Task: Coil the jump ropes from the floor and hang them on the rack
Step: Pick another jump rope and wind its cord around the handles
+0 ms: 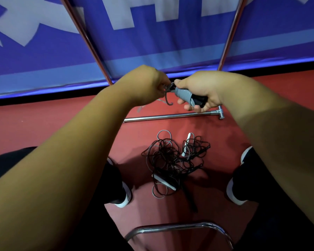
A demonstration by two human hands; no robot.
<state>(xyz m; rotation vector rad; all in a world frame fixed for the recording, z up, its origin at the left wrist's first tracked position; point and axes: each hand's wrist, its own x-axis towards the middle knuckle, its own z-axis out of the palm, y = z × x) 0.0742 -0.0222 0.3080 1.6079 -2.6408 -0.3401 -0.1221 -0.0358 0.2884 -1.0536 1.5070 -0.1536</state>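
Note:
My right hand (pixel 201 91) grips a jump rope's handles (pixel 188 96), which are black with grey cord wound round them. My left hand (pixel 149 84) pinches the dark cord end (pixel 168 98) right beside the handles; the end curls down in a hook. Both hands are held above the floor in front of the rack. A tangled heap of black and grey jump ropes (pixel 176 160) with white handles lies on the red floor between my feet. The rack's chrome base bar (pixel 169 116) lies on the floor beyond the heap, and its two uprights (pixel 91 44) rise toward the top of the view.
A blue and white banner (pixel 152 42) stands behind the rack. My shoes (pixel 124 194) flank the rope heap on both sides. A chrome curved chair frame (pixel 178 228) sits at the bottom of the view.

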